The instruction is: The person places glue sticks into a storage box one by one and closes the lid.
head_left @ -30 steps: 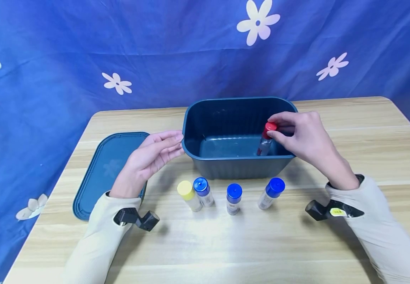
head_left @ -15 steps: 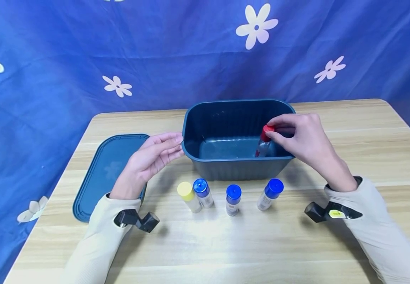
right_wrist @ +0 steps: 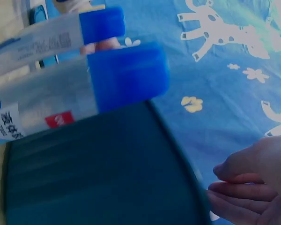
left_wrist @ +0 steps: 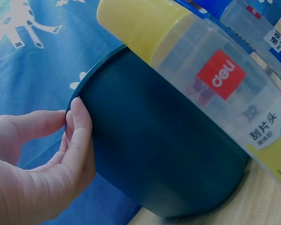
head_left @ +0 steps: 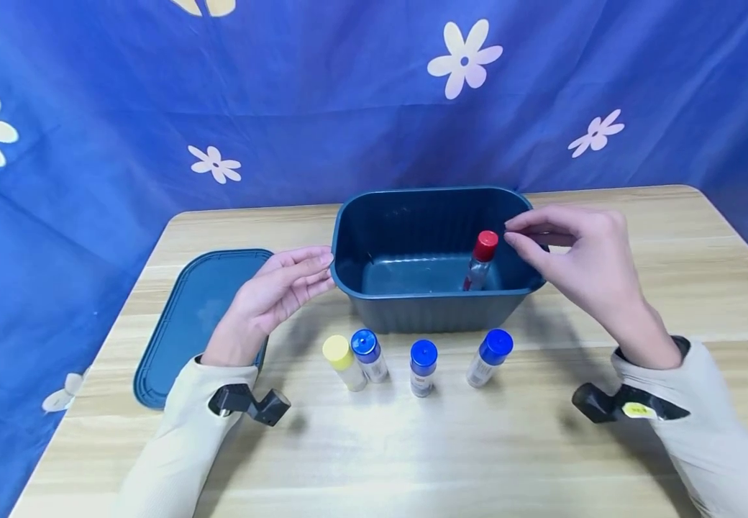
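Note:
A dark teal plastic bin stands at the middle back of the table. Thumb and fingers of my left hand pinch its left rim, fingers against the outer wall in the left wrist view. Inside the bin, a clear liquid glue bottle with a red cap stands slightly tilted near the right end. My right hand hovers over the bin's right rim, just right of the red cap, holding nothing. In the right wrist view its fingers are beside the rim, thumb and fingertips apart.
In front of the bin stand a yellow-capped glue bottle and three blue-capped ones, the middle one and right one spaced apart. A teal lid lies at left. A blue flowered cloth hangs behind.
My right hand has let go of the red-capped glue bottle and moved to the right, leaving it in the bin. The left hand stays at the rim.

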Available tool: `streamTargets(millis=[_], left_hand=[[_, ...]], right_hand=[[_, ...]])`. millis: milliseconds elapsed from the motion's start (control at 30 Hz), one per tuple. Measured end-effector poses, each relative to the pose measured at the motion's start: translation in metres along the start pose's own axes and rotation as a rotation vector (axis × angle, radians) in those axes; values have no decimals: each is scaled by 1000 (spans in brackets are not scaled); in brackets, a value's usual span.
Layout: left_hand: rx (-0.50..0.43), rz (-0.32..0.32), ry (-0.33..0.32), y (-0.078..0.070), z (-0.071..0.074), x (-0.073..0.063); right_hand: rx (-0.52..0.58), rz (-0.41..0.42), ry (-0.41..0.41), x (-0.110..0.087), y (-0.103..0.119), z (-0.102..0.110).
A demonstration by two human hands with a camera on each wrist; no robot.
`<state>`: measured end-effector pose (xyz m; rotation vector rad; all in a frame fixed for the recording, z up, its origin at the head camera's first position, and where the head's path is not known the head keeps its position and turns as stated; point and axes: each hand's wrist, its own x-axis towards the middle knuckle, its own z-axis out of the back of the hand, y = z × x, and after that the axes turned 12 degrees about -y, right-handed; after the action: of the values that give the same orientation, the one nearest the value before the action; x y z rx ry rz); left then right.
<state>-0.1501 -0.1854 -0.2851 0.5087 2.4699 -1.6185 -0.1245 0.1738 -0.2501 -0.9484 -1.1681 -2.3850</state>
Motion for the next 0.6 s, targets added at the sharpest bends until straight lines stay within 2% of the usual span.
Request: streamTargets(millis=[333, 600], left_hand=[[-19, 13, 4, 3, 3, 3], [-32, 17, 8, 4, 3, 3]], right_hand=[[113, -43, 61, -27, 11, 32], [201, -40, 114, -54, 9, 38]])
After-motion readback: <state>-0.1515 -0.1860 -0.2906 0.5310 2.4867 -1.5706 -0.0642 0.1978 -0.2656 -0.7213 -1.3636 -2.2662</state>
